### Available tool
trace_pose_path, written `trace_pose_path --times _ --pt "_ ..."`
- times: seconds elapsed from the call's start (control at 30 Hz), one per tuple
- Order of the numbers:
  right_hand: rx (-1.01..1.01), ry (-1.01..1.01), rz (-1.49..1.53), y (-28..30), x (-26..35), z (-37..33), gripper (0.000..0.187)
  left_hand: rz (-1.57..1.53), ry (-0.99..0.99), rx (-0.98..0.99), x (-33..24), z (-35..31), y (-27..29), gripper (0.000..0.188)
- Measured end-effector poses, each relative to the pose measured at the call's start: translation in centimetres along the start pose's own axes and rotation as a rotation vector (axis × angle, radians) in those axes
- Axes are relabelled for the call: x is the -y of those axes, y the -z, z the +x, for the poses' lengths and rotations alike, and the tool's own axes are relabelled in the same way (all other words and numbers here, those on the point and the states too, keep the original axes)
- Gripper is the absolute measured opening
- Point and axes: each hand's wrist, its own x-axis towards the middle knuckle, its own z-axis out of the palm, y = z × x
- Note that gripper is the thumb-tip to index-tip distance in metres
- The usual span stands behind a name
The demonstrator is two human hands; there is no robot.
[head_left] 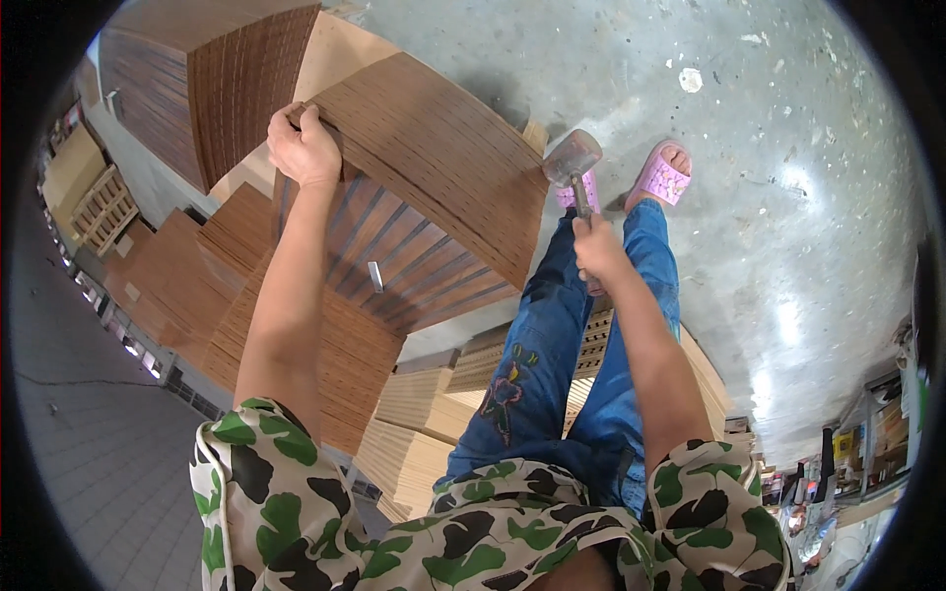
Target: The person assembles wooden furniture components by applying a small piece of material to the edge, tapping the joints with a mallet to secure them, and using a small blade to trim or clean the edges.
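My right hand (599, 250) is closed round the handle of a mallet (572, 158). The mallet's thick, blunt, greyish-brown head is up, close to the right-hand end of a stack of brown boards (424, 148). Rows of small dark slots run across the boards. My left hand (304, 148) is at the far left corner of this stack, its fingers curled over the edge of a brown board; the fingertips are partly hidden. Below the boards, the stack's side shows dark stripes, with a small pale strip (375, 277) on it.
Another tall stack of brown boards (246, 89) stands at the upper left. More brown boards (315, 345) lie lower left, and pale slotted boards (414, 433) are stacked near my legs. A wooden pallet (104, 209) is at far left. Cluttered shelving (867, 443) lines the right.
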Motion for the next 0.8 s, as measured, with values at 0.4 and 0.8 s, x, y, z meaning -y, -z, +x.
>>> trace_pose_path --times 0.4,0.8 --pt "0.024 -0.028 0.067 1.8 0.6 -3.6 0.030 0.023 -0.012 -0.018 -0.5 -0.1 0.2 0.023" --pt "-0.035 0.128 -0.053 1.3 0.9 -8.2 0.024 0.000 0.025 0.007 -0.4 0.1 0.0 0.023"
